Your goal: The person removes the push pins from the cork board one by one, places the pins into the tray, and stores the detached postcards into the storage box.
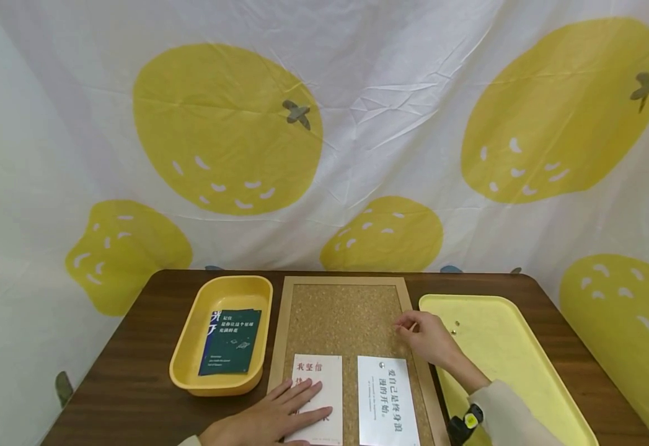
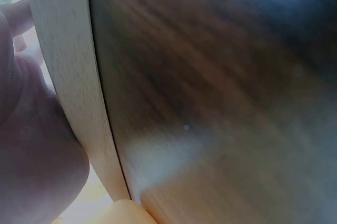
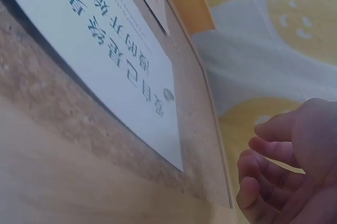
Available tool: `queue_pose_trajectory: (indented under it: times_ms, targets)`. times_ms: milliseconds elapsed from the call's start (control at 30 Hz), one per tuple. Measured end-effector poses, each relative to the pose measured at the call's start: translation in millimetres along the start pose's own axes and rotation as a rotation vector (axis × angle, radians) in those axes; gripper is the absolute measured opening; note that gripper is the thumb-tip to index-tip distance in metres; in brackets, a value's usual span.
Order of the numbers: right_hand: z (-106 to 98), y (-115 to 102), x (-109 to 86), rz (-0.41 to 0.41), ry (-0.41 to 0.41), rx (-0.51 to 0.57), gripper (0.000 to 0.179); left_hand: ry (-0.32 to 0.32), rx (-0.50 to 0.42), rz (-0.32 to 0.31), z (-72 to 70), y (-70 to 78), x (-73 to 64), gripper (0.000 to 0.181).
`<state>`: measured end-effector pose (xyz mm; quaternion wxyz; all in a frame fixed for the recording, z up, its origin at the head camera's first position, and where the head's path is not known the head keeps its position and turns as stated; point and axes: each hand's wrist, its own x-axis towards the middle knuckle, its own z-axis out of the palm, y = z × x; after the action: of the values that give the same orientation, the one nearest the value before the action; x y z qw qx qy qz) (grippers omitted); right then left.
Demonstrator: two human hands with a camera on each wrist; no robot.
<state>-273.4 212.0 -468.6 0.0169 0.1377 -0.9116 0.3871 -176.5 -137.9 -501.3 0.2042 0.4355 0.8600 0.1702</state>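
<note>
My left hand [image 1: 271, 416] lies with straight, spread fingers on a cream card [image 1: 330, 371] with red characters, at the lower left of a corkboard [image 1: 346, 319]. To its right on the cork is a white card [image 1: 385, 396] with dark green characters. Above the board's right frame is my right hand [image 1: 427, 337], its fingers bent and thumb close to the forefinger. The right wrist view shows the curled fingers [image 3: 253, 169] beyond the white card's corner; whether something small sits between the fingertips cannot be made out. In the left wrist view, that palm [image 2: 37, 155] borders the wooden frame [image 2: 73, 66].
Left of the board, a yellow-orange basin [image 1: 181, 365] holds dark green and blue cards [image 1: 235, 341]. On the right, a pale yellow tray [image 1: 503, 347] carries small metallic pins [image 1: 454, 332]. All stand on a dark wood table [image 1: 134, 371] before a lemon-print curtain [image 1: 357, 155].
</note>
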Motion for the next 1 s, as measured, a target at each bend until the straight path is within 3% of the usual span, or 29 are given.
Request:
queue_pose_trajectory:
  times_ms: [400, 1000]
  targets:
    - [25, -7, -0.9, -0.071, -0.080, 0.046, 0.007, -0.001, 0.025, 0.000, -1.0, 1.3, -0.7, 0.060]
    - [53, -16, -5.2, -0.153, -0.176, 0.050, 0.008, -0.005, -0.015, -0.013, 0.0, 0.7, 0.5, 0.058]
